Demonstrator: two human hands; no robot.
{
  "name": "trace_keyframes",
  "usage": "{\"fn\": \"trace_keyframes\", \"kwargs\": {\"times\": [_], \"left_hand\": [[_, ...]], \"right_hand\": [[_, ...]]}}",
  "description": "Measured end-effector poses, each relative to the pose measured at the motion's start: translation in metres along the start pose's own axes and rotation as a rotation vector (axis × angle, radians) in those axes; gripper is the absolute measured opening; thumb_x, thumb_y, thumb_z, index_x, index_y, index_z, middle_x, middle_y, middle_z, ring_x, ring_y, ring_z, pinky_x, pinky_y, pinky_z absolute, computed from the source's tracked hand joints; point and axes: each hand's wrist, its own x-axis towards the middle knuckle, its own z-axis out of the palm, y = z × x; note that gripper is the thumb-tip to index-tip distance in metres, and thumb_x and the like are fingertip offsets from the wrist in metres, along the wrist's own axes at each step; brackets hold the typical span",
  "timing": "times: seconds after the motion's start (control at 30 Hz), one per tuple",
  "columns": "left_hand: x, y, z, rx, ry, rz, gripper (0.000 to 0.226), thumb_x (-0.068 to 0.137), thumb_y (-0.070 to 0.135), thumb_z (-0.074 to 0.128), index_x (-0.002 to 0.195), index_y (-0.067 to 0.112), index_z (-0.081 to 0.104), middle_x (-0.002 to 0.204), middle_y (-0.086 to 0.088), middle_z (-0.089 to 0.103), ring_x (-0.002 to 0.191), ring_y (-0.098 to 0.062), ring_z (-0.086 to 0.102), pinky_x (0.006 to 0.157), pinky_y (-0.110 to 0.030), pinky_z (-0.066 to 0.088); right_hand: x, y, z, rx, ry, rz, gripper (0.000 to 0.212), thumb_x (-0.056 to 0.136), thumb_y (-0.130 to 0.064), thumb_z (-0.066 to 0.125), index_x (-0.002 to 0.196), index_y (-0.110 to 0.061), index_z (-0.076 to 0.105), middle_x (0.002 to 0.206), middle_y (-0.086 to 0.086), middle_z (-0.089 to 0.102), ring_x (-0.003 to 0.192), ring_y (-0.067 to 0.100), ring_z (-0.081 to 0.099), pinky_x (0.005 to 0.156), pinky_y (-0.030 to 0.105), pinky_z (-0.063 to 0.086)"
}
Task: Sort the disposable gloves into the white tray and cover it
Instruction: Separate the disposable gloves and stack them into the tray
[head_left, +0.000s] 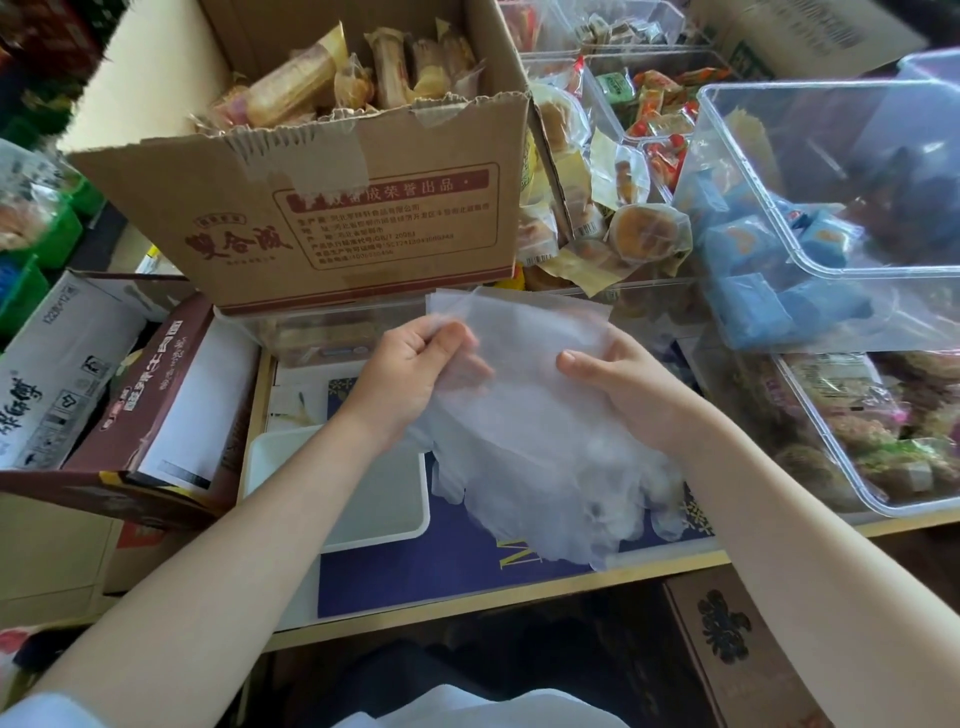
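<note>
A bunch of thin, see-through disposable gloves (524, 415) hangs between both hands above the blue mat. My left hand (410, 371) pinches the bunch at its upper left edge. My right hand (621, 387) grips its right side, thumb on top. The glove fingers droop down toward the table's front edge. The white tray (260, 457) lies on the table under my left forearm, to the left of the gloves; what shows of its inside holds nothing. No cover for the tray can be made out.
An open cardboard box of wrapped snacks (363, 208) stands just behind the hands. Clear plastic bins (810, 234) with packaged food fill the right side. Cartons (130, 395) sit at the left. A blue mat (457, 566) covers the table front.
</note>
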Motion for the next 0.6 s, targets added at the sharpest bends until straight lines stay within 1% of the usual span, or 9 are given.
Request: {"fn": "trace_keyframes", "kwargs": {"times": [0.07,0.13,0.17,0.23,0.27,0.3,0.4,0.5,0.6], "left_hand": [[0.003,-0.005,-0.001,0.043,0.041,0.003,0.026,0.090,0.037,0.048,0.073,0.029,0.067,0.070,0.004,0.069,0.077,-0.018,0.065,0.081,-0.041,0.052],[0.004,-0.007,-0.001,0.022,0.047,-0.009,0.025,0.085,0.043,0.051,0.072,0.032,0.068,0.074,0.000,0.070,0.083,-0.028,0.065,0.089,-0.051,0.050],[0.004,-0.008,-0.001,-0.017,0.024,-0.026,0.024,0.081,0.047,0.053,0.075,0.029,0.067,0.074,0.000,0.071,0.084,-0.027,0.067,0.089,-0.048,0.051],[0.003,-0.009,-0.002,-0.037,-0.074,-0.048,0.030,0.072,0.055,0.059,0.084,0.027,0.063,0.077,0.004,0.073,0.082,-0.015,0.068,0.086,-0.028,0.052],[0.003,-0.012,-0.003,0.001,-0.125,-0.055,0.032,0.069,0.055,0.063,0.086,0.028,0.062,0.081,0.007,0.072,0.084,-0.010,0.066,0.083,-0.021,0.050],[0.002,-0.014,-0.004,0.038,-0.163,-0.073,0.028,0.070,0.050,0.068,0.087,0.028,0.062,0.084,0.009,0.070,0.084,-0.007,0.065,0.079,-0.018,0.048],[-0.003,-0.022,-0.006,0.048,-0.214,-0.148,0.006,0.081,0.016,0.064,0.084,0.014,0.059,0.073,0.006,0.070,0.069,-0.005,0.064,0.065,-0.018,0.048],[-0.006,-0.025,-0.006,0.028,-0.186,-0.138,0.005,0.083,0.009,0.061,0.080,0.011,0.058,0.070,0.004,0.071,0.067,-0.008,0.066,0.066,-0.018,0.051],[-0.005,-0.026,-0.007,0.038,-0.139,-0.103,0.011,0.086,0.005,0.060,0.079,0.014,0.058,0.071,0.005,0.069,0.070,-0.008,0.066,0.068,-0.019,0.052]], "right_hand": [[-0.005,-0.004,0.000,-0.071,-0.058,0.030,0.044,0.064,-0.028,0.083,0.100,-0.012,0.065,0.085,-0.001,0.069,0.074,0.011,0.065,0.068,0.023,0.053],[-0.006,-0.003,0.002,-0.135,-0.026,0.032,0.024,0.072,-0.016,0.074,0.092,-0.005,0.067,0.080,0.005,0.067,0.071,0.016,0.061,0.069,0.028,0.049],[-0.006,-0.003,0.004,-0.155,0.014,0.017,0.016,0.077,-0.012,0.069,0.090,-0.003,0.068,0.080,0.008,0.067,0.072,0.019,0.060,0.071,0.030,0.048],[-0.005,-0.001,0.005,-0.167,0.083,-0.045,0.003,0.081,-0.005,0.065,0.082,-0.004,0.068,0.073,0.006,0.067,0.068,0.020,0.059,0.070,0.028,0.048],[-0.003,0.000,0.004,-0.163,0.113,-0.075,0.006,0.082,-0.002,0.064,0.078,-0.005,0.067,0.068,0.003,0.067,0.064,0.017,0.059,0.068,0.025,0.049],[-0.003,0.000,0.002,-0.158,0.141,-0.094,0.009,0.082,0.001,0.063,0.076,-0.005,0.066,0.064,0.000,0.066,0.060,0.014,0.058,0.066,0.023,0.049],[-0.002,0.002,-0.007,-0.143,0.209,-0.115,0.014,0.078,0.009,0.064,0.076,-0.005,0.064,0.062,-0.003,0.064,0.057,0.010,0.057,0.063,0.020,0.049],[-0.006,0.004,-0.012,-0.134,0.197,-0.084,0.026,0.075,0.011,0.065,0.088,-0.011,0.064,0.078,-0.002,0.068,0.070,0.010,0.065,0.071,0.021,0.052],[-0.009,0.000,-0.016,-0.146,0.120,-0.004,0.029,0.073,0.002,0.070,0.100,-0.009,0.065,0.089,-0.002,0.071,0.081,0.008,0.068,0.072,0.016,0.052]]}}
